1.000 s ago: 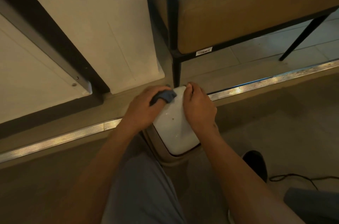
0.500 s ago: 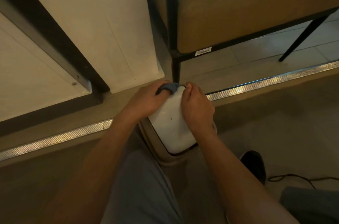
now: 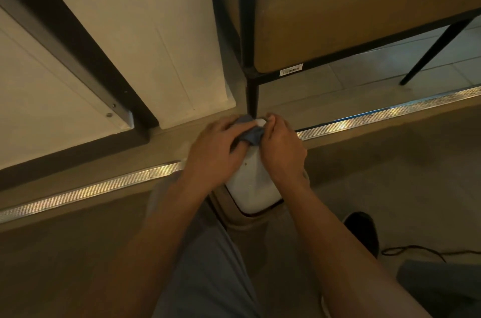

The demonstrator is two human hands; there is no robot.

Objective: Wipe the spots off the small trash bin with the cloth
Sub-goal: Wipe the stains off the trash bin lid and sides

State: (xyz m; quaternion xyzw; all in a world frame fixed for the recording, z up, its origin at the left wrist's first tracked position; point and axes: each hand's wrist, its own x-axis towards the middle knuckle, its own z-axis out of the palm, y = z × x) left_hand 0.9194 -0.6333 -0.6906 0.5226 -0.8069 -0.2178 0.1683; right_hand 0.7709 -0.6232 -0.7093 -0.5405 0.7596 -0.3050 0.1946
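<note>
A small trash bin (image 3: 251, 187) with a white lid and a beige body stands on the floor between my knees. A dark spot shows on the lid near its middle. My left hand (image 3: 216, 151) holds a blue-grey cloth (image 3: 251, 134) and presses it on the far end of the lid. My right hand (image 3: 282, 148) grips the bin's right side, its fingers curled over the far edge right beside the cloth. Much of the cloth is hidden under my left fingers.
A black metal furniture leg (image 3: 252, 95) stands just behind the bin, under a tan cushioned seat (image 3: 364, 5). A metal floor strip (image 3: 390, 112) runs across behind the bin. A white panel (image 3: 156, 44) stands left. A black cable (image 3: 416, 250) and a dark shoe (image 3: 364, 231) lie right.
My left hand has swept the cloth rightwards across the lid's far end, up against my right hand's fingers. My right hand stays on the bin's side.
</note>
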